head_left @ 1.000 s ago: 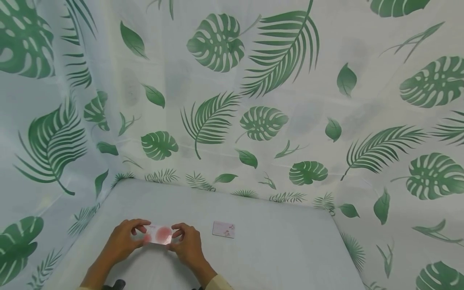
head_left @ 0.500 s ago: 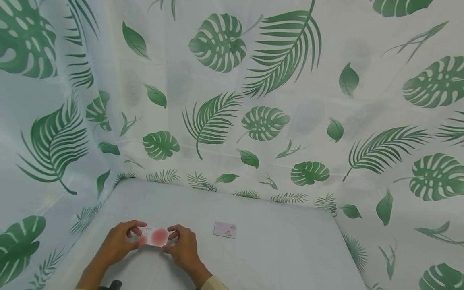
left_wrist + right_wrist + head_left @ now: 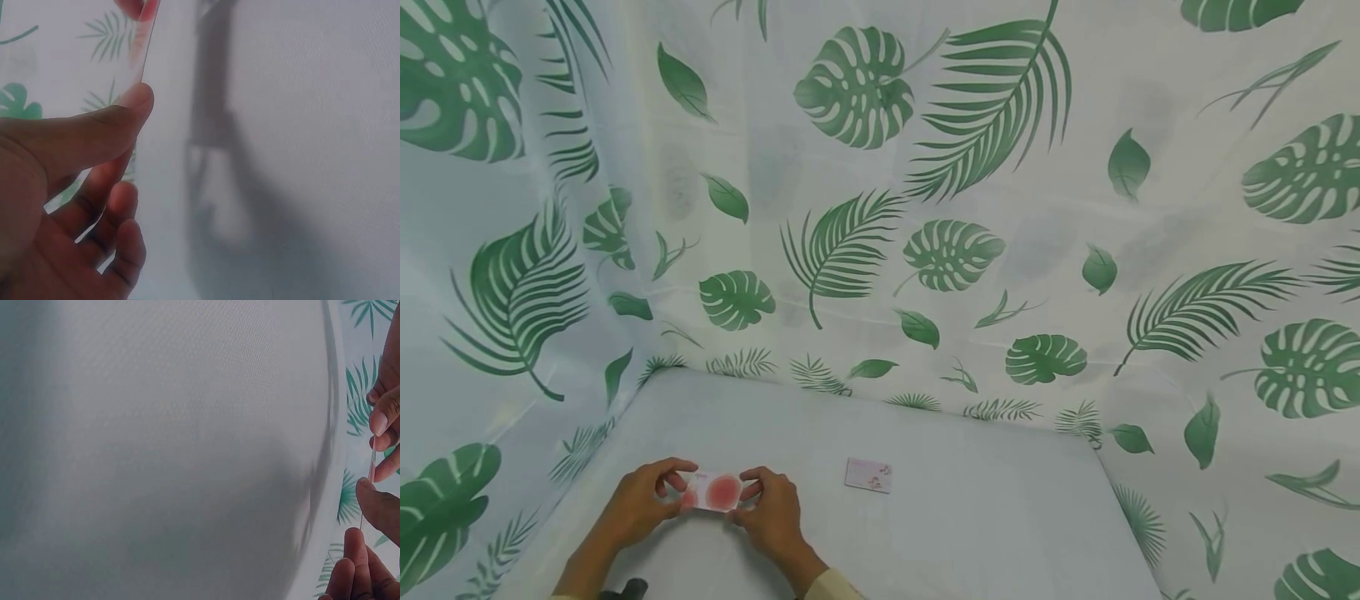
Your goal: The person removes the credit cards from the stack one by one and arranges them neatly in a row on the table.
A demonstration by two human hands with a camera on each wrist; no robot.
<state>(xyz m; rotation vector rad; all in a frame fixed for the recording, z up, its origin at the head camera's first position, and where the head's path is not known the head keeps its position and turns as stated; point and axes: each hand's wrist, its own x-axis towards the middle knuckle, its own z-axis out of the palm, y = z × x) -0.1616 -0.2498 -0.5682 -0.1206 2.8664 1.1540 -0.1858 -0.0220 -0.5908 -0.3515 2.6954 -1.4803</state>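
Observation:
A thin white card (image 3: 713, 492) with red round blotches is held up between both hands over the near left part of the white table. My left hand (image 3: 642, 504) pinches its left end between thumb and fingers. At the right end, my right hand (image 3: 772, 515) pinches it in the same way. In the left wrist view the card (image 3: 145, 44) shows nearly edge-on, with the thumb against it and the other fingers loosely bent. The right wrist view also catches the card's edge (image 3: 373, 464) as a thin line between the hands.
A second card (image 3: 868, 475), pale pink with small flowers in one corner, lies flat on the white table (image 3: 970, 508), right of the hands. A white curtain (image 3: 880, 167) printed with green leaves encloses the table's back and sides. A dark object (image 3: 635, 589) shows beside the left forearm.
Both hands and the held card have shifted slightly left, while the head view has turned a little so the background sits further right. The pinch at both ends continues. The pink card stays put.

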